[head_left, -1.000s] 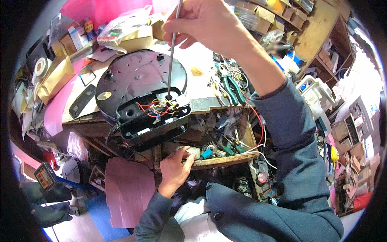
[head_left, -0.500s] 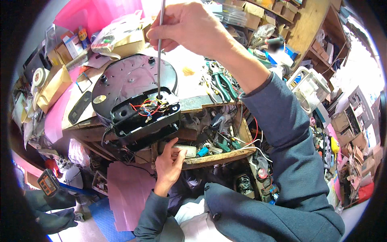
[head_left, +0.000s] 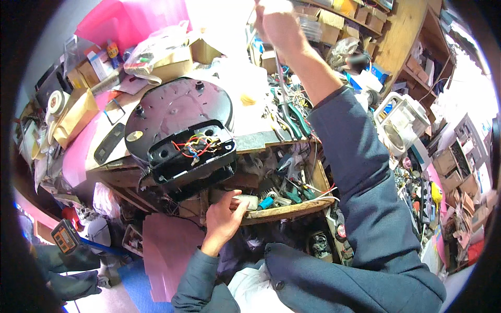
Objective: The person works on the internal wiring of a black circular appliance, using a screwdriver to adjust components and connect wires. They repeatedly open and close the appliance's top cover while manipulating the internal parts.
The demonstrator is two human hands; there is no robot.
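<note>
My right hand (head_left: 284, 26) is raised at the top, closed on a screwdriver; its long thin metal shaft (head_left: 281, 78) points down toward the pliers. My left hand (head_left: 223, 216) is at the near left corner of a wooden drawer (head_left: 284, 213), its fingers bent over the front edge beside a pale block (head_left: 249, 201). On the bench lies a round black appliance base (head_left: 180, 107), underside up. Its open housing (head_left: 193, 169) faces me, showing red, yellow and blue wires (head_left: 195, 147). Neither hand touches the base.
Green-handled pliers (head_left: 293, 119) lie right of the base, and a dark oblong cover (head_left: 109, 143) to its left. The drawer holds tools and a blue-handled one (head_left: 266, 202). Cardboard boxes (head_left: 172, 65) stand behind. Another person's legs (head_left: 73, 276) show at lower left.
My right hand has lifted the screwdriver out of the black housing and moved right, over the pliers. The left hand stays by the drawer corner, its fingers drawn closer together.
</note>
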